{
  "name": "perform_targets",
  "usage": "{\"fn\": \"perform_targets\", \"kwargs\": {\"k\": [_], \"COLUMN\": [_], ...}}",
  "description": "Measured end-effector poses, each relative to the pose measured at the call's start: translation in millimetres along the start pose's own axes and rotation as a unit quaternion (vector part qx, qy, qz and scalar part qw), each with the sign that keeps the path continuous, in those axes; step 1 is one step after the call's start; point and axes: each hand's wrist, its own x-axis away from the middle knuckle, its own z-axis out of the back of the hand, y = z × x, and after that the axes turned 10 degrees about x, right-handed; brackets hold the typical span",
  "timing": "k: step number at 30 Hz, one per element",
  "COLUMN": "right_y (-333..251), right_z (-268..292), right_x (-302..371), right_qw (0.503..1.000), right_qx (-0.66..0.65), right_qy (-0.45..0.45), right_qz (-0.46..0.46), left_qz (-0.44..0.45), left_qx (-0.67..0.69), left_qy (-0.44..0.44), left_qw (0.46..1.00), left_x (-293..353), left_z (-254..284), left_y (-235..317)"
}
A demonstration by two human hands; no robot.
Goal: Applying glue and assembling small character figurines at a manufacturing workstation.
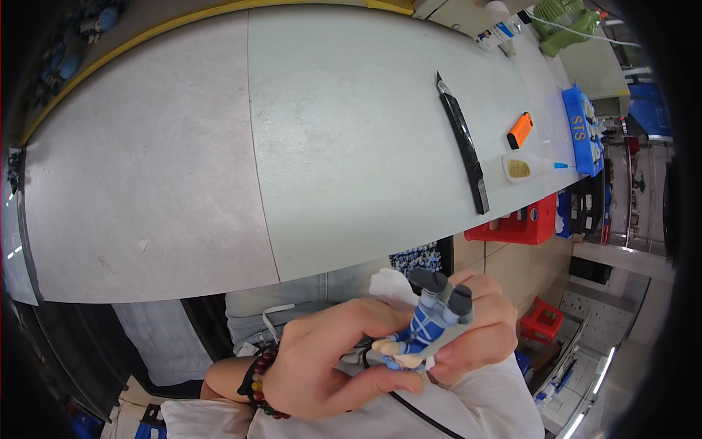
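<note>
A small figurine (426,324) in blue and grey, with dark feet pointing up, is held in front of my body below the table edge. My left hand (322,358), with a beaded bracelet at its wrist, pinches the figurine's lower end between thumb and fingers. From the other side, the curled fingers and thumb of my right hand (482,333) grip it. A piece of white cloth or tissue (391,287) sticks out behind the figurine, and I cannot tell which hand bears it. The figurine's head end is partly covered by my fingers.
On the grey table (344,146) lie a black craft knife (462,143) with its blade bare, an orange oblong piece (520,131) and a translucent bottle (521,168) with a blue-based needle tip. Farther right stand a blue tray (578,132), a green fan (563,25) and a red stool (515,225).
</note>
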Motion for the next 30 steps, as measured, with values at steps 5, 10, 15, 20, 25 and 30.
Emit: {"fn": "perform_targets", "kwargs": {"k": [5, 10, 15, 20, 25, 30], "right_y": [1, 4, 7, 0, 3, 1], "right_z": [3, -2, -5, -7, -14, -21], "right_x": [-2, 6, 8, 14, 14, 11], "right_qw": [0.998, 0.999, 0.998, 0.997, 0.983, 0.965], "right_qx": [0.004, -0.027, -0.052, -0.033, -0.143, -0.212], "right_qy": [-0.055, -0.012, 0.023, 0.052, 0.089, 0.117], "right_qz": [-0.019, -0.016, 0.034, -0.045, -0.078, -0.102], "left_qz": [0.004, -0.016, -0.042, -0.034, 0.009, 0.045], "left_qx": [-0.006, -0.031, -0.033, -0.057, 0.001, 0.096], "left_qy": [0.005, -0.004, 0.002, 0.011, 0.003, -0.004], "left_qw": [1.000, 0.999, 0.999, 0.998, 1.000, 0.994], "left_x": [-2, -5, -6, -1, -4, 3], "left_z": [1, 1, -3, -1, -2, 0], "left_y": [2, 4, 1, -2, 0, 2]}}
